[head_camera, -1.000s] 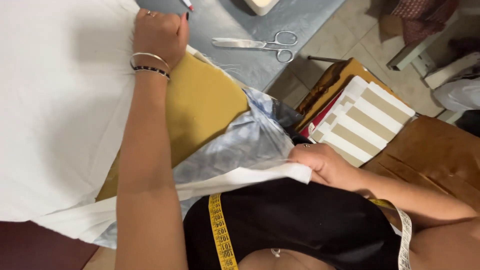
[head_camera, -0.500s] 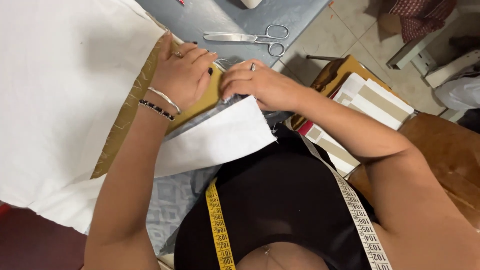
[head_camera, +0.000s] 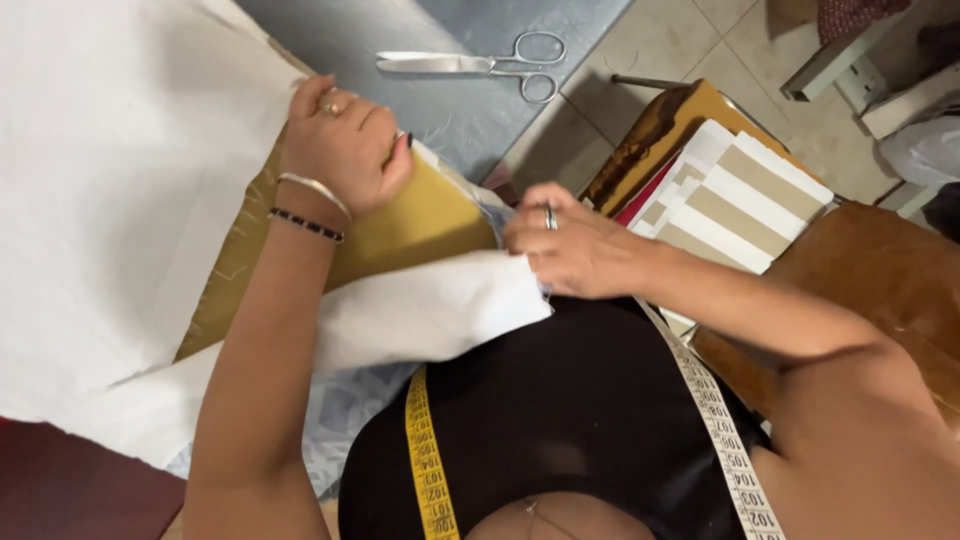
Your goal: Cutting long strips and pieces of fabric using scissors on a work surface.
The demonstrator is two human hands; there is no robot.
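My left hand (head_camera: 340, 145) rests knuckles-up on the edge of a large white cloth (head_camera: 110, 190), its fingers curled and pinching the cloth's corner over a mustard-yellow fabric (head_camera: 410, 225). My right hand (head_camera: 570, 250) grips the end of a folded white cloth strip (head_camera: 420, 315) close to my body. The yellow fabric lies between the two white layers. A patterned blue-grey cloth (head_camera: 340, 410) shows beneath.
Metal scissors (head_camera: 480, 65) lie on the grey table (head_camera: 400, 40) beyond my hands. A yellow tape measure (head_camera: 425, 460) hangs around my neck. A striped beige-and-white folded fabric (head_camera: 730, 195) sits on a brown wooden seat (head_camera: 880, 280) at the right.
My right hand rose to the cloth's fold beside the left, then drew back toward my body with the white strip. My left hand came nearer from the far table.
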